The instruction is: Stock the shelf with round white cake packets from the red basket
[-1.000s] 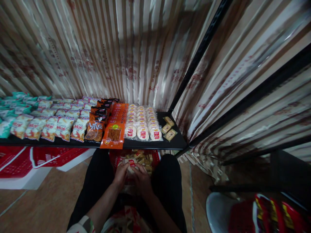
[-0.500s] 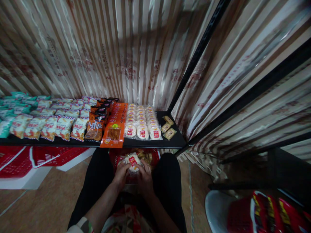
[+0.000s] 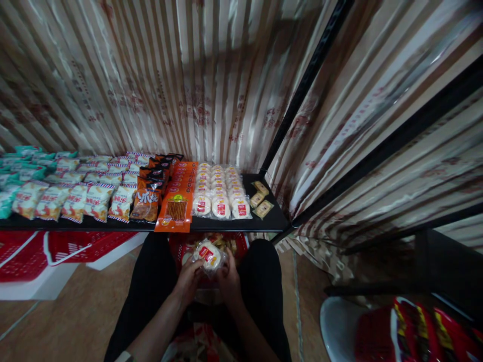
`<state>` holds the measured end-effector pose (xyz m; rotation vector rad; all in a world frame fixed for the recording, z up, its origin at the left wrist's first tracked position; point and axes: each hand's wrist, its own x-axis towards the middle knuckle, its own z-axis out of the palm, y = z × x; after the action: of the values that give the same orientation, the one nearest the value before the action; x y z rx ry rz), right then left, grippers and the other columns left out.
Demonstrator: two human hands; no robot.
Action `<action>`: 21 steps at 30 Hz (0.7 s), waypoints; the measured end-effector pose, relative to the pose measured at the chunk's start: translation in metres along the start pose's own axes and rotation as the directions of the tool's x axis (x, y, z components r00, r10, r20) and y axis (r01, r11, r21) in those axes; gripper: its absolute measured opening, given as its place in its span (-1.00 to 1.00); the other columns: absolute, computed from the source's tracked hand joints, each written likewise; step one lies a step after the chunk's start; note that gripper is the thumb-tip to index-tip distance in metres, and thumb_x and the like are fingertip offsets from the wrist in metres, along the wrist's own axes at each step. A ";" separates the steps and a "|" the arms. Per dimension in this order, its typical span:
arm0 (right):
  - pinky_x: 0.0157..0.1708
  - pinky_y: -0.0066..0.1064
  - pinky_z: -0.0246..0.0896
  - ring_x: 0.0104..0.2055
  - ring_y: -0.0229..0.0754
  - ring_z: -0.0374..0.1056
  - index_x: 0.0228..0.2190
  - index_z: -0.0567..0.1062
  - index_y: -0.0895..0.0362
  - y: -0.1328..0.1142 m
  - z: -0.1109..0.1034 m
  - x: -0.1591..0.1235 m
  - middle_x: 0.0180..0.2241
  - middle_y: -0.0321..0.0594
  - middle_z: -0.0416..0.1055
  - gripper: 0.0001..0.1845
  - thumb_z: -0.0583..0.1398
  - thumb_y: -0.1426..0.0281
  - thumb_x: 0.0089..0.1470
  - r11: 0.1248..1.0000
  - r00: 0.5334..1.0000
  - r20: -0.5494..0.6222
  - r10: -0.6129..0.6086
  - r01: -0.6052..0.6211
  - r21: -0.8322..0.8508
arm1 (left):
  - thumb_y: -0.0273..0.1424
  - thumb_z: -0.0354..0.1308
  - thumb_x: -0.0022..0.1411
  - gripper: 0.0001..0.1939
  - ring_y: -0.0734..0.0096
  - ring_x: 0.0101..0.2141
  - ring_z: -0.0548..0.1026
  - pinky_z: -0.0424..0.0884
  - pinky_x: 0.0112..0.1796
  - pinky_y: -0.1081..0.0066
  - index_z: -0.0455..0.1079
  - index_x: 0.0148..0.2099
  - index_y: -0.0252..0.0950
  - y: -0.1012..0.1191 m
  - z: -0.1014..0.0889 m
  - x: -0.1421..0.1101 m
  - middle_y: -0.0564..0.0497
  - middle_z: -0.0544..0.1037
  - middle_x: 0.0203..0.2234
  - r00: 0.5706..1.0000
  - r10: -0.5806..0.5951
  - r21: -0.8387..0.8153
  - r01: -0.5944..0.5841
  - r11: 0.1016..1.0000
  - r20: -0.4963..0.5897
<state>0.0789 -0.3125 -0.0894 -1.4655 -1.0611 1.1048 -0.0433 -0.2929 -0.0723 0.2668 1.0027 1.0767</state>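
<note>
Between my two hands is a clear-wrapped pack of white round rice crackers (image 3: 208,254) with a red label, tilted above a red basket (image 3: 241,242). My left hand (image 3: 189,277) grips its left lower edge, thumb on top. On the opposite side, my right hand (image 3: 228,281) pinches the clear wrapper near the edge. Loose snack packs lie in the basket, partly hidden by the held pack. Just beyond, on the black shelf (image 3: 277,213), matching rice cracker packs (image 3: 221,206) stand in three rows. Small yellowish packets (image 3: 263,208) lie to their right.
Left of the crackers are orange snack-stick packs (image 3: 175,208), dark orange bags (image 3: 145,203), white snack bags (image 3: 98,201) and green bags (image 3: 7,201). Red baskets (image 3: 22,261) sit under the shelf at left. A black post (image 3: 302,95) rises at right, near a grey stool (image 3: 334,322) and red packages.
The rice cracker pack has turned, so its label now slants down to the right. My right hand has shifted from over the pack to its right edge; my left hand sits slightly lower.
</note>
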 end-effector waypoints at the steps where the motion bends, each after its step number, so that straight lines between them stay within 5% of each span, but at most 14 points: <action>1: -0.30 -0.35 0.35 -0.31 -0.18 0.42 0.06 0.17 0.15 0.000 0.000 0.000 -0.16 -0.14 0.44 -0.36 0.01 0.43 -0.14 1.000 1.000 0.017 0.016 -0.017 0.026 | -0.47 0.23 -0.12 -0.61 0.39 -0.37 0.52 0.39 -0.34 0.46 0.35 -0.15 -0.31 -0.001 -0.001 0.001 -0.02 0.56 -0.36 1.000 0.001 -0.010 -0.001 1.000 0.004; 8: -0.31 -0.28 0.32 -0.35 -0.08 0.42 -0.43 0.46 0.11 0.006 0.002 -0.002 -0.42 -0.19 0.52 -0.77 0.11 0.24 -0.10 0.998 0.994 0.109 0.003 0.004 -0.060 | -0.51 0.23 -0.13 -0.67 0.43 -0.43 0.50 0.38 -0.37 0.49 0.36 -0.22 -0.30 -0.009 0.002 0.005 0.04 0.55 -0.46 0.999 -0.034 -0.134 0.029 0.990 -0.033; 17: -0.23 -0.25 0.31 -0.25 -0.05 0.42 -0.23 0.42 0.13 -0.006 0.006 -0.008 -0.28 -0.16 0.51 -0.60 0.19 0.18 -0.12 0.999 0.984 0.177 0.015 -0.023 0.045 | -0.59 0.14 -0.01 -0.63 0.46 -0.44 0.53 0.41 -0.35 0.50 0.25 -0.12 -0.26 -0.009 0.006 0.003 0.03 0.54 -0.45 0.988 -0.047 -0.166 0.023 0.986 -0.145; 21: -0.22 -0.26 0.30 -0.26 -0.04 0.41 -0.32 0.45 0.15 -0.007 0.005 -0.005 -0.32 -0.14 0.51 -0.57 0.17 0.07 -0.11 0.997 0.994 0.106 0.032 -0.039 0.065 | -0.56 0.22 -0.07 -0.64 0.42 -0.43 0.54 0.43 -0.34 0.48 0.28 -0.17 -0.28 -0.008 0.010 -0.003 0.01 0.55 -0.45 0.992 -0.055 -0.129 0.040 0.991 -0.117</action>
<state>0.0726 -0.3150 -0.0826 -1.3904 -1.0635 1.2423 -0.0308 -0.2971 -0.0698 0.0754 1.0387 1.1184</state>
